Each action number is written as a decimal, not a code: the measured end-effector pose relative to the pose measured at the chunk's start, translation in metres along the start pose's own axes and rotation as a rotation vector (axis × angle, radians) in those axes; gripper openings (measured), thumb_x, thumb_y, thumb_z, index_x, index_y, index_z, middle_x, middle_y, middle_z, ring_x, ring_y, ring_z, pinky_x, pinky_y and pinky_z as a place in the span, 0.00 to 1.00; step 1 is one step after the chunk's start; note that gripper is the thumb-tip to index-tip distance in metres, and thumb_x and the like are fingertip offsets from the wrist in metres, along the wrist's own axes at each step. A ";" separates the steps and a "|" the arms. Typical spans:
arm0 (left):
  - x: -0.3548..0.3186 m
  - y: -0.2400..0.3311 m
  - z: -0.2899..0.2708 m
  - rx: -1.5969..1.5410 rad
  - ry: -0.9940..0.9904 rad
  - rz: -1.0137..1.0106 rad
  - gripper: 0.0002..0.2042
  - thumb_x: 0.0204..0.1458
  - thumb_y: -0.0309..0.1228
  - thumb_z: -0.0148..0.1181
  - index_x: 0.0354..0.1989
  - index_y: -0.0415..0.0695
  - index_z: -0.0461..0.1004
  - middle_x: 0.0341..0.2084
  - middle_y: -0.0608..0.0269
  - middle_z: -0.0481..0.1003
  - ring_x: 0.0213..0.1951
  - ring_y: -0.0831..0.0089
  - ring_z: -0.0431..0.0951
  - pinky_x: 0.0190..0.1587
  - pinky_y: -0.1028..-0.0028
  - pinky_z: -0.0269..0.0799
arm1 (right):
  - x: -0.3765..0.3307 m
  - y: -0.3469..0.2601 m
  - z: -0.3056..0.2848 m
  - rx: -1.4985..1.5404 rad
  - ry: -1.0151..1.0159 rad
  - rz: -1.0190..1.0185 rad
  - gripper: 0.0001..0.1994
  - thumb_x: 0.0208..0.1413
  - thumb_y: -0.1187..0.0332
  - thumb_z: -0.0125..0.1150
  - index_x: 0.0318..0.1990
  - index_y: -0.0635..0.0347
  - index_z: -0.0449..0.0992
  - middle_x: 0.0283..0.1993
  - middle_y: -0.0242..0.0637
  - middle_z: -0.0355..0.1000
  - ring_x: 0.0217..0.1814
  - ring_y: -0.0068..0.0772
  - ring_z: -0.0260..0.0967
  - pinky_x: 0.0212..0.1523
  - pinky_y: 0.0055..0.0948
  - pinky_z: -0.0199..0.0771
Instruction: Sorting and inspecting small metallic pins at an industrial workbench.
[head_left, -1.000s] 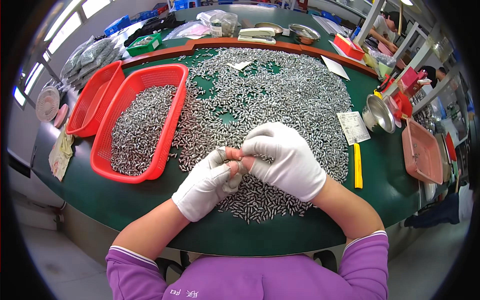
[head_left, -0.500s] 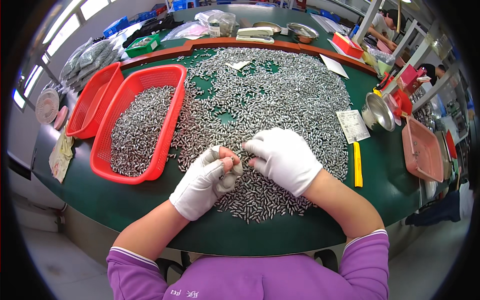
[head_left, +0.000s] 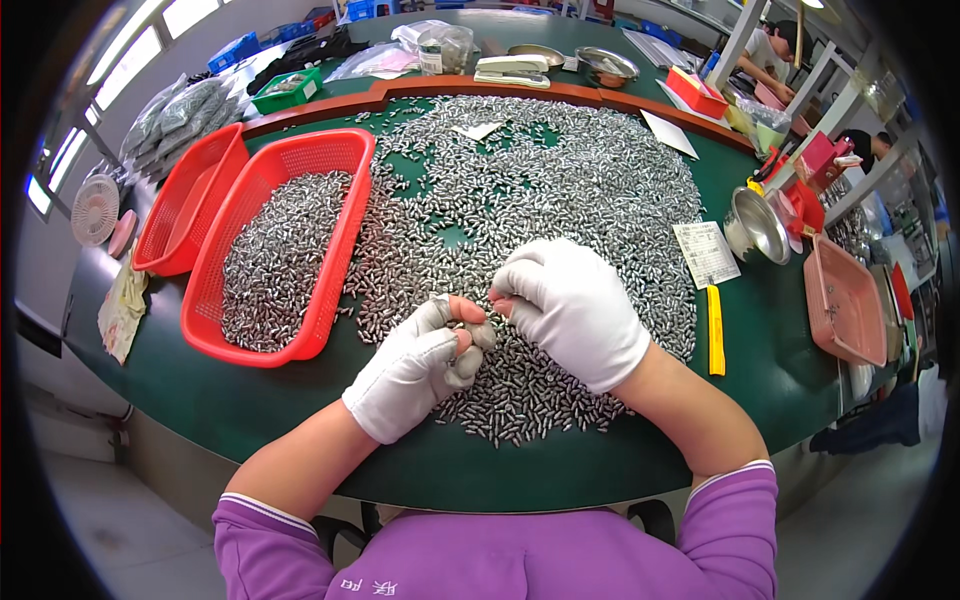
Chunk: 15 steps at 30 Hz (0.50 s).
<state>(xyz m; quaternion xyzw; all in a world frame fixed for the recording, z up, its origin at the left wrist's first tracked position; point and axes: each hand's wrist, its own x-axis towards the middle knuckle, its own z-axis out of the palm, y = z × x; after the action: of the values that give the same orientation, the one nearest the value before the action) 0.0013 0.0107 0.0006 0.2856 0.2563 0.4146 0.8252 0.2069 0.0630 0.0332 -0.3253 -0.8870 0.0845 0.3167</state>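
Small silver bullet-shaped metal pieces (head_left: 600,190) cover the middle of the green table in a wide spread. Over its near part, both my hands wear white gloves that leave some fingertips bare. My left hand (head_left: 420,362) is closed, thumb and forefinger pinched together; whatever is between them is too small to make out. Just to its right, my right hand (head_left: 575,312) has its fingers curled and the tips pressed together, and what they grip is hidden. The two sets of fingertips are close, a small gap apart.
Left of the spread, a red perforated basket (head_left: 350,215) contains many more pieces, beside another red basket (head_left: 160,250). To the right are a paper slip (head_left: 708,255), a yellow cutter (head_left: 716,330), a steel bowl (head_left: 760,225) and a pink tray (head_left: 848,335). A wooden rail (head_left: 420,88) borders the back.
My right hand has turned slightly, its fingers curling in and the thumb and forefinger coming together. My left hand has shifted a little to the right, still pinched.
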 end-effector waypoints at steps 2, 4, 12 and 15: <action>0.000 -0.001 -0.002 0.000 -0.003 -0.014 0.15 0.56 0.31 0.61 0.48 0.47 0.64 0.37 0.66 0.71 0.31 0.82 0.66 0.33 0.83 0.62 | 0.002 -0.002 0.001 0.046 0.031 -0.003 0.05 0.47 0.68 0.64 0.32 0.55 0.77 0.33 0.35 0.73 0.37 0.41 0.72 0.38 0.38 0.73; 0.000 -0.002 -0.004 0.003 -0.016 0.004 0.15 0.56 0.33 0.62 0.47 0.47 0.64 0.36 0.67 0.71 0.30 0.83 0.65 0.32 0.83 0.61 | 0.002 -0.004 0.003 0.093 0.061 -0.006 0.05 0.47 0.69 0.64 0.31 0.56 0.77 0.33 0.35 0.73 0.37 0.41 0.72 0.38 0.38 0.73; -0.001 -0.001 0.005 0.077 0.087 0.045 0.10 0.58 0.35 0.61 0.42 0.46 0.70 0.34 0.69 0.75 0.26 0.85 0.63 0.28 0.85 0.58 | 0.007 -0.012 -0.003 -0.001 0.125 -0.239 0.10 0.37 0.72 0.69 0.25 0.59 0.71 0.24 0.34 0.66 0.22 0.40 0.67 0.21 0.36 0.66; 0.000 -0.002 0.001 0.073 0.084 0.043 0.09 0.58 0.35 0.61 0.41 0.46 0.71 0.35 0.69 0.76 0.26 0.85 0.63 0.27 0.85 0.58 | 0.007 -0.013 -0.004 -0.167 0.176 -0.329 0.08 0.45 0.66 0.64 0.23 0.57 0.72 0.26 0.31 0.69 0.25 0.36 0.69 0.24 0.35 0.70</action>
<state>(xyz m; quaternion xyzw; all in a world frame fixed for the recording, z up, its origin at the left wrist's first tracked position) 0.0033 0.0088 0.0000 0.3036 0.2994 0.4341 0.7936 0.1989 0.0571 0.0442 -0.2073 -0.9010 -0.0708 0.3745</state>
